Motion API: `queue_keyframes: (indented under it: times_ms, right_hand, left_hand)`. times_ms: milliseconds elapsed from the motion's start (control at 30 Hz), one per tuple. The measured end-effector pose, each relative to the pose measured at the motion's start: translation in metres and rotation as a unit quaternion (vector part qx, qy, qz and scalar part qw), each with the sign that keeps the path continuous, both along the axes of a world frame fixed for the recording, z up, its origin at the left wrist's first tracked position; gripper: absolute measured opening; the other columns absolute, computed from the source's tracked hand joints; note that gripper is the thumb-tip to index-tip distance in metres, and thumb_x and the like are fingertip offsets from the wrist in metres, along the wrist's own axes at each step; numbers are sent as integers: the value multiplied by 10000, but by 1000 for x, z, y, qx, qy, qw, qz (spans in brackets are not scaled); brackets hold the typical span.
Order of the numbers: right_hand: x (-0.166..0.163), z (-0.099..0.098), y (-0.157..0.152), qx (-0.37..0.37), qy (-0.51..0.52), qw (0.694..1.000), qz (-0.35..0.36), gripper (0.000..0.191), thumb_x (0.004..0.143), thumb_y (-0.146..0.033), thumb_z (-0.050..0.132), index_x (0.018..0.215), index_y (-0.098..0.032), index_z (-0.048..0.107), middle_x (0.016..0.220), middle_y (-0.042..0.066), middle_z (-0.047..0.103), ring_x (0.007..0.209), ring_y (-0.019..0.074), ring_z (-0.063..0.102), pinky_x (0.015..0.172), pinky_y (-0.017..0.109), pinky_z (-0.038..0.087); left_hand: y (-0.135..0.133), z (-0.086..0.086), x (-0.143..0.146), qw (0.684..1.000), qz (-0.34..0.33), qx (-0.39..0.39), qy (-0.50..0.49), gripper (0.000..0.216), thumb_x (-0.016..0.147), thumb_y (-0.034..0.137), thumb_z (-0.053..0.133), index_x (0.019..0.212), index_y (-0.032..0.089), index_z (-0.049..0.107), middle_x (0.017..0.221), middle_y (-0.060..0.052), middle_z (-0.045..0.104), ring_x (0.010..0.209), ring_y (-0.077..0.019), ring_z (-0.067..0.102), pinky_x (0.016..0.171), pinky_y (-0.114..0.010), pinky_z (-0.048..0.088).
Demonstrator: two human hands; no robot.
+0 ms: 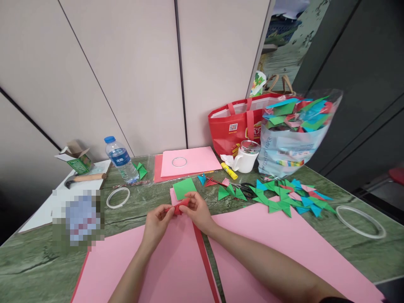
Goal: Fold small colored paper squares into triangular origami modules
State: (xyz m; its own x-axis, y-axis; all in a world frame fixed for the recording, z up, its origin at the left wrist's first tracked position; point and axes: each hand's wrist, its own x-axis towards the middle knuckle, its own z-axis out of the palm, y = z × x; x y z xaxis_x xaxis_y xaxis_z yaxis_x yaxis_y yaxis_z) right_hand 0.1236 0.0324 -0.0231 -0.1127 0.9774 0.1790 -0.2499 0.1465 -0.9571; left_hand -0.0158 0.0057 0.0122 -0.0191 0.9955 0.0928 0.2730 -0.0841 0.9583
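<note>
We are recording the items from the left edge inward. Far left of the grip and beyond it, an opened green carton (pixel 76 158) is sitting on a white sheet, with a wooden-handled tool (pixel 86 178) lying just in front of it. A water bottle (pixel 121 158) is standing upright beyond and left of the grip, and a white ring (pixel 118 197) is lying flat on the green table (pixel 38 261), nearer the grip on the same side.

The left hand (pixel 157 221) is pinching the left end of a small red paper piece (pixel 180 207), fingers closed on it. The right hand (pixel 197 210) is clamping the right end of the same piece, so both hands are meeting on it. The piece is being held just above large pink sheets (pixel 176 261) that are lying under both forearms.

A green square (pixel 184 188) is lying just beyond the grip. Further beyond it and to the right, a yellow glue stick (pixel 229 171) is lying beside a white lidded mug (pixel 248 157), with a red bag (pixel 235 126) standing behind them. Right of the grip, a pile of folded triangles (pixel 284 197) is spreading across the table, and a clear bag of folded pieces (pixel 296 130) is standing beyond it. Far right, a second white ring (pixel 347 209) is lying flat.
</note>
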Motion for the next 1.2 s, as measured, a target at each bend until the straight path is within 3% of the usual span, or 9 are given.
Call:
queue_keyframes:
  times_ms: [100,300,500,700,833,1000,1200]
  right_hand:
    - [2,2,1,-22,16,1000,9,299,611,-215,661,873,-169,525,640,-31,561,593,109,543,582,234,443]
    - [4,6,0,-21,10,999,27,233,596,-262,679,776,-159,573,626,-21,577,574,115,537,564,237,436]
    - [1,3,2,-32,5,999,17,202,674,-347,606,741,-157,604,640,-12,589,566,114,529,545,228,422]
    - [3,1,3,1,-43,999,-15,241,715,-368,557,607,-155,594,602,-5,588,580,124,525,581,238,416]
    - [5,4,2,30,-78,996,-19,240,703,-342,575,545,-161,573,542,-15,552,532,116,496,545,234,402]
    - [2,8,-3,17,-25,1000,2,188,730,-317,546,854,-179,580,655,-9,586,599,123,538,573,238,436]
    - [2,4,-3,54,-52,997,9,109,701,-264,588,756,-176,622,745,22,611,704,142,555,666,265,451]
  left_hand:
    - [-2,6,2,990,-30,-100,-99,257,677,352,606,799,128,630,687,-66,697,620,-203,649,628,-340,525]
    - [-2,7,1,977,-41,-175,-112,278,620,349,662,765,112,647,675,-73,706,641,-206,655,648,-322,525]
    - [-3,2,5,975,-35,-184,-123,250,613,346,671,693,118,607,610,-68,697,585,-203,654,585,-316,527]
    - [-9,-1,12,960,-119,-217,-132,256,642,359,653,698,128,560,662,-96,704,616,-216,663,596,-320,517]
    - [-9,-5,13,957,-139,-209,-144,245,651,353,648,660,134,538,654,-96,703,604,-217,661,595,-332,516]
    - [-7,-3,10,966,-86,-190,-150,231,650,348,645,644,132,564,630,-78,693,588,-207,651,602,-339,516]
    - [-6,3,7,983,-25,-128,-127,218,631,336,655,701,129,643,693,-50,673,650,-171,614,648,-280,493]
